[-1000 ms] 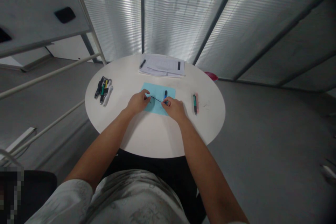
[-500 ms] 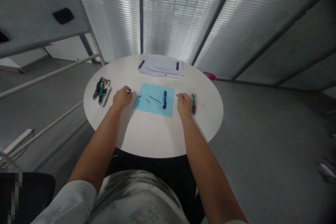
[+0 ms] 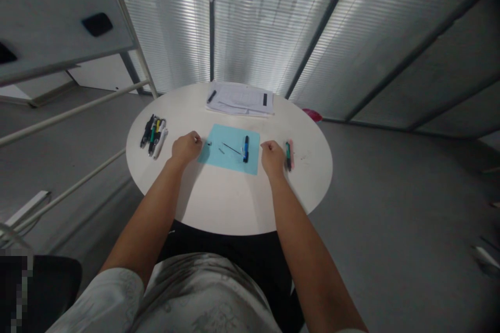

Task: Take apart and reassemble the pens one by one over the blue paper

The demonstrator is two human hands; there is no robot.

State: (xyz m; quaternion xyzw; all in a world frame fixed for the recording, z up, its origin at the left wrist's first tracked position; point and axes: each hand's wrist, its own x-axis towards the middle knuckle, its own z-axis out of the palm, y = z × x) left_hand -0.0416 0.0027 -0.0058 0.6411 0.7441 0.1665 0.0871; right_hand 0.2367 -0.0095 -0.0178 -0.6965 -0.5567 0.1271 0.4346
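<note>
Beside the left edge of a light-blue sheet [image 3: 230, 165], my left hand [image 3: 186, 148] rests with its fingers curled closed; nothing shows in it. My right hand [image 3: 273, 158] is likewise closed by the sheet's right edge, with no object visible in it. On the sheet lie a blue and black pen barrel [image 3: 246, 149], a thin dark refill [image 3: 232, 149], a small spring-like piece [image 3: 221, 150] and a tiny dark part [image 3: 210, 143] near my left hand. Just right of my right hand lies a green and black pen [image 3: 288, 156] on a pink strip [image 3: 292, 154].
A cluster of several pens [image 3: 154, 135] lies at the left of the round white table [image 3: 222, 203]. Stacked papers [image 3: 240, 98] with a dark pen [image 3: 211, 96] lie at the back. A metal rail [image 3: 78, 98] runs on the left, and blinds [image 3: 253, 21] stand behind.
My left hand has shifted slightly right, toward the sheet, and its fingers have curled in more. My right hand has moved slightly left and curled too. The pen parts stay put.
</note>
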